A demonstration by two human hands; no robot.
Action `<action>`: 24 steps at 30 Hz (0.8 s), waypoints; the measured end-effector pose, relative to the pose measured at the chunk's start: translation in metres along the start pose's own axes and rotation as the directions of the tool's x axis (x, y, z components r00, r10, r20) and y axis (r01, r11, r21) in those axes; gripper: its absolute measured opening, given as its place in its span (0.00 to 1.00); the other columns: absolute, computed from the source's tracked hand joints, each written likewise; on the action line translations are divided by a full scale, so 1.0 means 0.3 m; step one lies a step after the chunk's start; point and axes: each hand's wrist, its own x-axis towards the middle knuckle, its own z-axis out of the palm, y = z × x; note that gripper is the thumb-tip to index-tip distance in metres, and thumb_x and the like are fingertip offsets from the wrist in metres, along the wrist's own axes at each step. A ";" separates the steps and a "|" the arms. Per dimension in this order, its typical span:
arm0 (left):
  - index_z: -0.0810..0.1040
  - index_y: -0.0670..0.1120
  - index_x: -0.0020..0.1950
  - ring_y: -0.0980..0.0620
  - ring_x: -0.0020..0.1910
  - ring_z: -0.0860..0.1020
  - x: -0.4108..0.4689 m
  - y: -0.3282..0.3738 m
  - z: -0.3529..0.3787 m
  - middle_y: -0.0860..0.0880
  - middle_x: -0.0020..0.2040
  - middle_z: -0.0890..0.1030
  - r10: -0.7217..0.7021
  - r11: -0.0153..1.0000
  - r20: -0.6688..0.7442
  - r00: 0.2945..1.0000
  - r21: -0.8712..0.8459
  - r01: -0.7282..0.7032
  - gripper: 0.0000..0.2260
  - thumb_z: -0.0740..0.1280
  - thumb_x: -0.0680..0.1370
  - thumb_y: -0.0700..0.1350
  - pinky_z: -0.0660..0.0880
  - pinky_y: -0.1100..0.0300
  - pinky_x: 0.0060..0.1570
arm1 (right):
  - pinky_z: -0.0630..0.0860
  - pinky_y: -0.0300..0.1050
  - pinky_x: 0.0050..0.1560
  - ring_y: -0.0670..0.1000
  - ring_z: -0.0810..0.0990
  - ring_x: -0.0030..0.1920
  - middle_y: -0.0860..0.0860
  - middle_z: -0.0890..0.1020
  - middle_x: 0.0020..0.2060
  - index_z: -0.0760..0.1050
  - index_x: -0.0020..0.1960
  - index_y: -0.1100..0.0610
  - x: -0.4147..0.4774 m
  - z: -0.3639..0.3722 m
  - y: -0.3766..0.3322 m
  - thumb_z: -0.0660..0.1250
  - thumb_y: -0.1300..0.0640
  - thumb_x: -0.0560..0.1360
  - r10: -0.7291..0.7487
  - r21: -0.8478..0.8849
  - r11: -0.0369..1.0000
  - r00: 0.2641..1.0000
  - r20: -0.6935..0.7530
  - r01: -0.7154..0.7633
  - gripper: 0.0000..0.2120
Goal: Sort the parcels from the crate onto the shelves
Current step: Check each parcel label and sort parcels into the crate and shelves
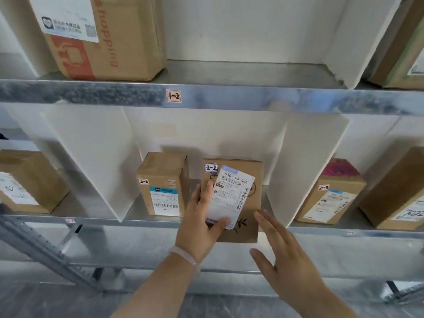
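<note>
Mottled grey metal with a dull sheen along the shelf (229, 98). Matt, smooth white board for the dividers (91, 161). Matt brown cardboard on the parcel (255, 177), with a smooth white paper label (231, 198).

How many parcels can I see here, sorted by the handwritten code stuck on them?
Coded 2-2: 2 (held parcel, neighbour parcel)
Coded 2-3: 1 (pink-topped parcel)
No code visible: 4 (upper-left parcel, upper-right parcel, far-left parcel, far-right parcel)
Total: 7
</note>
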 end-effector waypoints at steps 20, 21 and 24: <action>0.67 0.51 0.72 0.58 0.61 0.77 0.128 -0.254 0.224 0.56 0.61 0.79 -0.377 0.910 -0.070 0.924 -0.217 0.355 0.38 0.81 0.66 0.43 0.79 0.66 0.53 | 0.61 0.32 0.62 0.30 0.54 0.69 0.32 0.54 0.74 0.45 0.74 0.31 0.153 0.093 0.190 0.46 0.33 0.76 -0.023 0.053 0.998 0.993 0.116 0.017 0.27; 0.69 0.52 0.70 0.57 0.61 0.78 0.126 -0.254 0.233 0.56 0.61 0.79 -0.383 0.909 -0.080 0.920 -0.210 0.360 0.35 0.81 0.67 0.43 0.79 0.66 0.52 | 0.61 0.33 0.62 0.30 0.54 0.69 0.31 0.53 0.74 0.44 0.74 0.30 0.151 0.098 0.195 0.44 0.32 0.76 -0.024 0.055 0.998 0.992 0.122 0.017 0.27; 0.70 0.53 0.67 0.56 0.59 0.78 0.122 -0.235 0.253 0.56 0.60 0.79 -0.397 0.905 -0.114 0.911 -0.215 0.367 0.32 0.80 0.67 0.44 0.80 0.64 0.50 | 0.60 0.34 0.64 0.34 0.55 0.71 0.28 0.48 0.73 0.40 0.72 0.28 0.147 0.111 0.209 0.41 0.30 0.74 -0.045 0.059 0.998 0.991 0.123 0.038 0.27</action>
